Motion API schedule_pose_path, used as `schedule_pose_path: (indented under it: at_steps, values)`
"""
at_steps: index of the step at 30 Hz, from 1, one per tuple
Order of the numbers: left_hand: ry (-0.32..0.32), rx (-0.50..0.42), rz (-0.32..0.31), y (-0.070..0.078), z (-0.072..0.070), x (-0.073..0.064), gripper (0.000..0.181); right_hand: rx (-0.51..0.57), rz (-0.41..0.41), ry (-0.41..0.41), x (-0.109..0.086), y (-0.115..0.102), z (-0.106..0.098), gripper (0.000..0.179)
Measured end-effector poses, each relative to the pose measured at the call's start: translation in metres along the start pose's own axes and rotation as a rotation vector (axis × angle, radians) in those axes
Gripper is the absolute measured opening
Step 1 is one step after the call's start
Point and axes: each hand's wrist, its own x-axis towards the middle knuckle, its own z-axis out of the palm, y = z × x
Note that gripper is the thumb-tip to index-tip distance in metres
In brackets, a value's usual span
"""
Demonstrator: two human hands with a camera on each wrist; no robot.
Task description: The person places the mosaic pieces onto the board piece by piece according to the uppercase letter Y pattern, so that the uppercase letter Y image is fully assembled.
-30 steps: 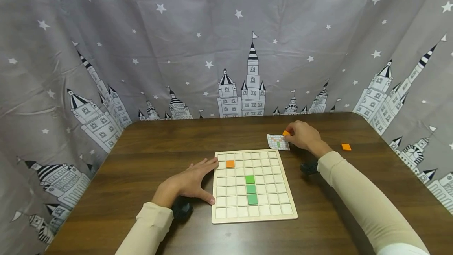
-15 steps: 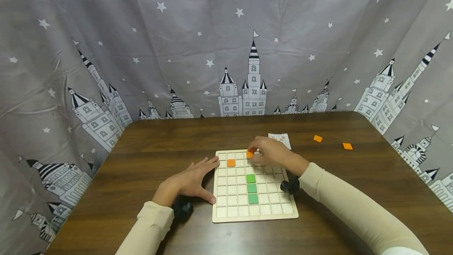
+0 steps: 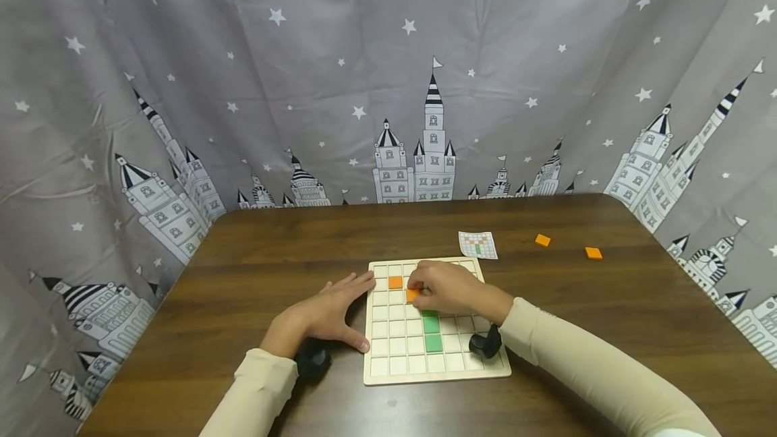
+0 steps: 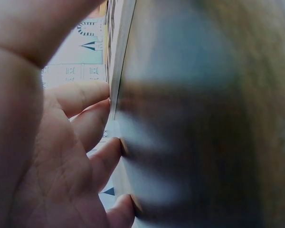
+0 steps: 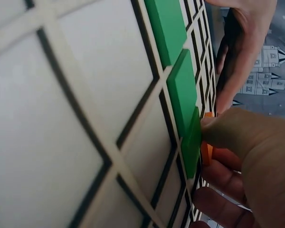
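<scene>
A pale wooden grid board (image 3: 397,364) lies on the table. My left hand (image 3: 328,312) rests at its left edge with fingers spread, fingertips and thumb touching the rim. Over the upper middle of the board, my right hand (image 3: 449,286) pinches an orange square tile (image 3: 412,296) between thumb and fingers, at a cell diagonally below another orange tile (image 3: 395,282) that sits in the grid. Green tiles (image 3: 432,342) stand in a column just below the right hand, the top one partly covered by it. In the right wrist view the held tile (image 5: 208,152) shows beyond the green ones.
Behind the board's right corner lies a small printed pattern card (image 3: 478,245). Two loose orange tiles, one nearer the card (image 3: 543,240) and one farther right (image 3: 593,253), lie on the brown table (image 3: 291,241). A grey castle-print curtain (image 3: 340,86) hangs behind.
My right hand has carried the orange tile from beside the card leftward and down onto the board. The left hand stays at the board's edge.
</scene>
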Motion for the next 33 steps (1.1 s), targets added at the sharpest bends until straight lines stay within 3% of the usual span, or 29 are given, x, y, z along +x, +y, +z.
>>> schedule_pose_path:
  at_steps: [12, 21, 26, 33]
  values:
    - [0.007, -0.015, 0.002, 0.0, 0.001, -0.001, 0.117, 0.003, 0.018, -0.021, 0.003, -0.003, 0.0, 0.019]
    - [0.013, -0.027, 0.012, 0.001, 0.001, 0.0, 0.117, -0.018, 0.01, -0.082, 0.004, 0.001, -0.015, 0.025]
    - [0.022, -0.021, 0.018, 0.001, 0.0, 0.0, 0.117, -0.033, 0.097, -0.033, -0.001, 0.026, -0.042, 0.03]
    - [0.023, -0.018, 0.02, 0.001, 0.0, -0.001, 0.117, -0.144, 0.252, 0.096, -0.023, 0.084, -0.091, 0.026]
